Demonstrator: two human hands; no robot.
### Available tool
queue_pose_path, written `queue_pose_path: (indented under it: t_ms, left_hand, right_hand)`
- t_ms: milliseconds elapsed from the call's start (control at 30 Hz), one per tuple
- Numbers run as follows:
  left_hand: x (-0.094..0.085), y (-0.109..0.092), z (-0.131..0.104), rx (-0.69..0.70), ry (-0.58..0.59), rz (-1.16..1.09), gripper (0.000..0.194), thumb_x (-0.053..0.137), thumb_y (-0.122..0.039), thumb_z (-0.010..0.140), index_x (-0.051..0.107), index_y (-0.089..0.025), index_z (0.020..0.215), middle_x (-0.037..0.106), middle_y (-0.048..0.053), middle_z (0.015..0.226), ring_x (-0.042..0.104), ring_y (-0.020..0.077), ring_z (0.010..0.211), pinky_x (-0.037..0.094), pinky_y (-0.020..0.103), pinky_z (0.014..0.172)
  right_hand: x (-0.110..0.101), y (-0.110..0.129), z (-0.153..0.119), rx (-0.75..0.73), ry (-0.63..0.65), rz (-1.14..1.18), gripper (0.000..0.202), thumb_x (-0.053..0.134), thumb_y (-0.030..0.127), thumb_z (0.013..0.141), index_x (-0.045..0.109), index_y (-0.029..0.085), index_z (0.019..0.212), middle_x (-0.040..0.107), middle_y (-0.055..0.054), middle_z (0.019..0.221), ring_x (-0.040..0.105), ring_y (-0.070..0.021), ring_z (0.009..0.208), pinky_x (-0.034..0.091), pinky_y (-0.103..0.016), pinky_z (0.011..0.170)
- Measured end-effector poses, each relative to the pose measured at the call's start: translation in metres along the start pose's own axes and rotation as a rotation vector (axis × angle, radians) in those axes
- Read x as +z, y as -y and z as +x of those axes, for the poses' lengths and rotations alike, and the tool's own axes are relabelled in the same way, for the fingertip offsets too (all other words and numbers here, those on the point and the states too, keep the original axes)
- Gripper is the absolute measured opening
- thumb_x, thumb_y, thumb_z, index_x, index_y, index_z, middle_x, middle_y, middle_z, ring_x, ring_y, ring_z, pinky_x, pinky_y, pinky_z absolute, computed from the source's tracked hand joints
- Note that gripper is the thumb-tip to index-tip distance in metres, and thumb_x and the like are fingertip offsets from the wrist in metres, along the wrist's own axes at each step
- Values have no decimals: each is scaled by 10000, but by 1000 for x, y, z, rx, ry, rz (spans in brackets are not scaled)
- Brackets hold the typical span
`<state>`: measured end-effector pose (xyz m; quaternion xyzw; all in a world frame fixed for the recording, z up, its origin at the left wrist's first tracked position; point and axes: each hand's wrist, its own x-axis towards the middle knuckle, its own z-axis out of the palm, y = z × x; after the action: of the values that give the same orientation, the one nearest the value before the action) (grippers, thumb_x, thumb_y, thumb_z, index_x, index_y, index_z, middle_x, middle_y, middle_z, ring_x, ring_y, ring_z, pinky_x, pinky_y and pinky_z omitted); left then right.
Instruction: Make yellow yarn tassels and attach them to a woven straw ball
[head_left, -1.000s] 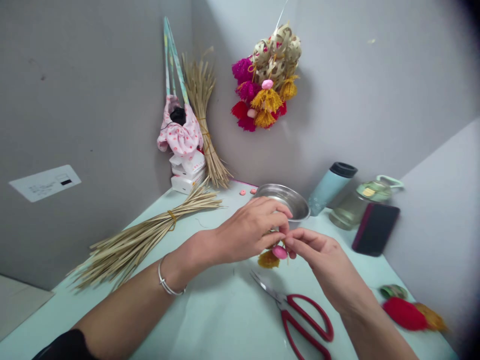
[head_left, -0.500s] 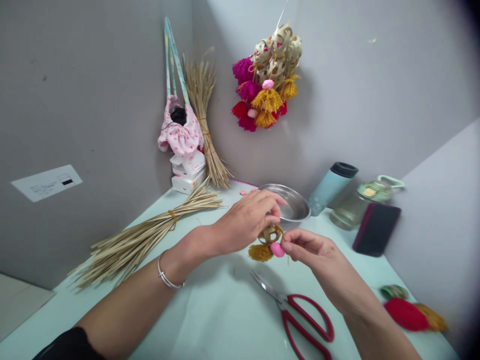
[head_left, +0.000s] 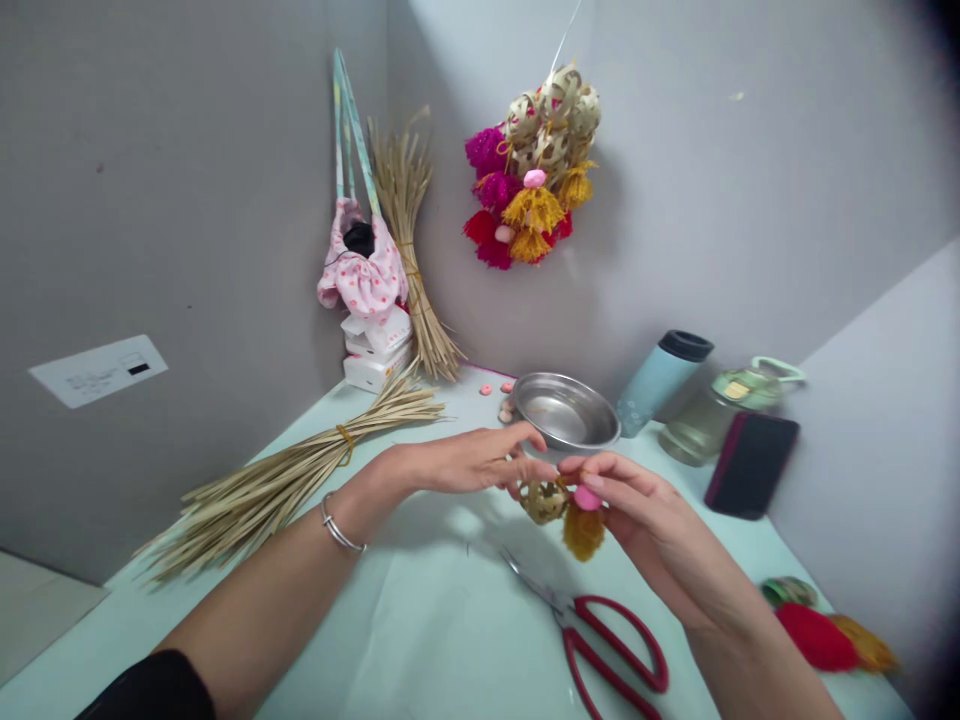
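Above the table, a small woven straw ball point(head_left: 543, 502) hangs at the fingertips of my left hand point(head_left: 480, 460). That hand's thumb and fingers are closed on the ball's top, partly hiding their grip. My right hand point(head_left: 634, 495) pinches a pink bead point(head_left: 588, 498) at the mustard yarn beside the ball. A mustard tassel point(head_left: 583, 532) dangles beneath the bead. Red-handled scissors point(head_left: 559, 605) lie on the table below both hands, blades pointing away to the left.
A metal bowl point(head_left: 566, 440) and pink beads point(head_left: 486, 390) sit at the back. Straw bundles point(head_left: 300, 470) lie left. A tumbler point(head_left: 660, 380), green bottle point(head_left: 694, 430) and phone point(head_left: 752, 465) stand right. Red yarn point(head_left: 817, 635) lies near the right edge. Tasselled balls point(head_left: 555, 150) hang above.
My left hand has lowered and turned flatter, uncovering the bowl and beads behind it. The pink bead and tassel have shifted right with my right hand, and the tassel now hangs down.
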<state>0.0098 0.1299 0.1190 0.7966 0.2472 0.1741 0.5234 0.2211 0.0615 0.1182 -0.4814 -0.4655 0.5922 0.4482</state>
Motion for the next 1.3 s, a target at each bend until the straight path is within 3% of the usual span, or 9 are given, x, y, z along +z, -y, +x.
queue_pose_path:
  t_ms: [100, 233, 400, 500, 633, 767, 933, 1000, 1300]
  left_hand:
    - [1, 3, 2, -57, 110, -130, 509, 654, -448, 796, 462, -209, 1202, 634, 72, 1054, 648, 171, 874, 496, 313, 755]
    - [-1, 2, 3, -9, -4, -120, 443, 720, -362, 739, 541, -196, 1108, 601, 84, 1125, 648, 173, 899, 489, 313, 762]
    - [-6, -7, -2, 196, -172, -101, 425, 727, -250, 728, 539, -199, 1106, 602, 59, 1095, 587, 175, 1050, 465, 334, 896]
    - [-3, -15, -5, 247, -204, -40, 412, 692, -181, 743, 539, -215, 1124, 619, 41, 1080, 584, 166, 1047, 460, 333, 917]
    - [3, -24, -9, 271, -168, 27, 477, 646, -132, 770, 516, -248, 1214, 618, 40, 1143, 584, 168, 1067, 457, 346, 943]
    - [5, -27, -10, 336, -211, 63, 524, 676, -185, 778, 500, -259, 1266, 558, 65, 1283, 541, 188, 1163, 429, 358, 999]
    - [2, -25, -9, 308, -467, 215, 145, 620, -297, 848, 627, -224, 974, 610, 30, 1197, 506, 177, 1195, 352, 367, 1066]
    - [1, -23, -7, 307, -518, 266, 104, 599, -294, 864, 649, -223, 922, 614, 29, 1197, 497, 178, 1207, 343, 375, 1071]
    - [3, -22, -7, 319, -539, 480, 105, 642, -314, 837, 671, -219, 870, 638, 44, 1132, 501, 194, 1188, 351, 386, 1059]
  right_hand:
    - [2, 1, -1, -2, -1, 19, 154, 712, 350, 802, 644, 225, 744, 661, -2, 1021, 566, -162, 835, 455, -267, 729]
    - [3, 4, -4, -56, -3, -11, 153, 699, 352, 809, 644, 221, 753, 661, -20, 1021, 581, -190, 874, 469, -301, 783]
    - [2, 6, -3, -137, -84, -52, 189, 639, 416, 848, 655, 230, 878, 690, -56, 1003, 591, -254, 1019, 422, -417, 961]
    - [5, 4, -2, -143, -95, -128, 276, 641, 440, 851, 650, 247, 1049, 699, -72, 1079, 588, -272, 1090, 384, -458, 1020]
    - [9, 0, -2, -143, 23, -205, 410, 710, 406, 806, 637, 294, 1193, 665, -64, 1233, 579, -286, 1158, 416, -446, 1018]
    - [9, 1, -2, -134, 14, -183, 388, 744, 379, 780, 667, 295, 1151, 698, -59, 1180, 614, -283, 1118, 457, -436, 985]
    - [8, 4, -4, -142, -19, -176, 331, 753, 360, 777, 680, 278, 1089, 718, -55, 1133, 626, -269, 1099, 448, -434, 997]
    - [9, 4, -4, -143, -27, -178, 345, 755, 367, 772, 683, 275, 1097, 716, -60, 1143, 623, -273, 1106, 450, -441, 997]
    - [8, -3, -2, -132, 31, -204, 371, 753, 377, 771, 681, 294, 1125, 710, -49, 1169, 623, -270, 1118, 469, -417, 983]
